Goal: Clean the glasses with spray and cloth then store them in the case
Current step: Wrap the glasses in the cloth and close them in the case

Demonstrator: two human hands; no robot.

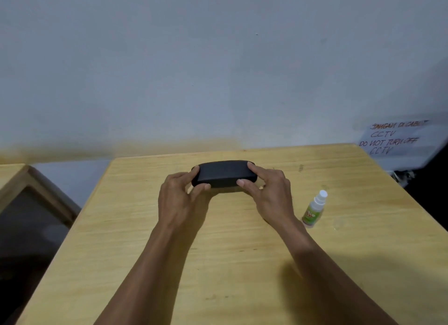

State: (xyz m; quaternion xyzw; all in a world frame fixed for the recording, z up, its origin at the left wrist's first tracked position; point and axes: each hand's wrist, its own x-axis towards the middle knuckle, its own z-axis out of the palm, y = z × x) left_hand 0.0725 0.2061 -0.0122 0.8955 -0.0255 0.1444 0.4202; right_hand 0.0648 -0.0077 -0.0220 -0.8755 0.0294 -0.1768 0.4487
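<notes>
Two bare forearms reach forward from me over the pale wooden tabletop (169,264), and both hands hold one closed case (224,174). My left hand (180,198) curls its fingers (194,173) over the case's left end with the thumb at the near edge; my right hand (269,193) pinches the right end the same way. The case sits between the two sets of fingers, a matte black oblong with rounded ends. Right of my right-hand fingers stands a small spray bottle (314,208), white-capped with a green label, well apart from the case.
</notes>
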